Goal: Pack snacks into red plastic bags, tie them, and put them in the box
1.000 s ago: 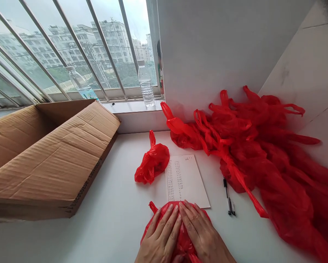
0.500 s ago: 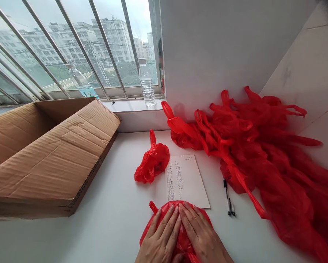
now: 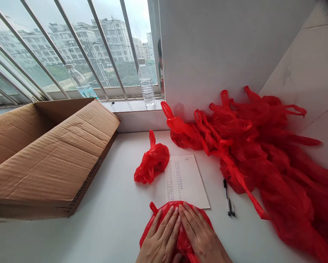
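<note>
A rounded red plastic bag (image 3: 183,239) lies at the table's front edge, one small handle loop poking out at its upper left. On its left half rests my left hand (image 3: 162,233), fingers stretched out flat. My right hand (image 3: 198,232) presses flat on the right half, and the fingertips of both hands nearly meet at the top. What the bag contains is hidden. Just beyond it lies a sheet of paper (image 3: 194,182) with handwritten columns. A smaller knotted red bag (image 3: 152,163) sits at the paper's left edge.
An open cardboard box (image 3: 60,153) stands at the left. A heap of red plastic bags (image 3: 262,157) covers the right side against the wall. A black pen (image 3: 226,195) lies right of the paper. Two clear bottles, one upright (image 3: 147,86) and one leaning (image 3: 80,81), stand by the barred window.
Both hands stay flat on the red bag with hardly any movement. The view has shifted very slightly.
</note>
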Tool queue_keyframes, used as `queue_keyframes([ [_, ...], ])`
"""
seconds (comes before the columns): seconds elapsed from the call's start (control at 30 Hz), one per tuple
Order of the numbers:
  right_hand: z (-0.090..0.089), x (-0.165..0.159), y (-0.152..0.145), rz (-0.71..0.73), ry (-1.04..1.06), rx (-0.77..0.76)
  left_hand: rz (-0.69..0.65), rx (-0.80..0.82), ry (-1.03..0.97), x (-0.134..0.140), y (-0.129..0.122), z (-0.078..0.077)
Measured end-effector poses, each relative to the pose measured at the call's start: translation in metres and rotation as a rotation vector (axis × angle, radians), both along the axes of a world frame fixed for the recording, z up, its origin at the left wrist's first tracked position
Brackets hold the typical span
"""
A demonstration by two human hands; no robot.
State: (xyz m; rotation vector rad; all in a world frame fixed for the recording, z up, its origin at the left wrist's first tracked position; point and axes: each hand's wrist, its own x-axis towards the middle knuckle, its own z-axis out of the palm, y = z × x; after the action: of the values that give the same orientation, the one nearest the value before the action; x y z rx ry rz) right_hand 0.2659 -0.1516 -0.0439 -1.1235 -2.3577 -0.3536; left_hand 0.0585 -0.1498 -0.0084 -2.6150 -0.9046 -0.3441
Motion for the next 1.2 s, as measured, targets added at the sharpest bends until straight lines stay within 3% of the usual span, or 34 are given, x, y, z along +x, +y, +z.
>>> queue_keyframes([
  [1.2,0.0059,0.0,0.0013,-0.007,0.013,0.039,-0.002,-0.01,0.021,-0.0016,0.0004,-0.0069],
])
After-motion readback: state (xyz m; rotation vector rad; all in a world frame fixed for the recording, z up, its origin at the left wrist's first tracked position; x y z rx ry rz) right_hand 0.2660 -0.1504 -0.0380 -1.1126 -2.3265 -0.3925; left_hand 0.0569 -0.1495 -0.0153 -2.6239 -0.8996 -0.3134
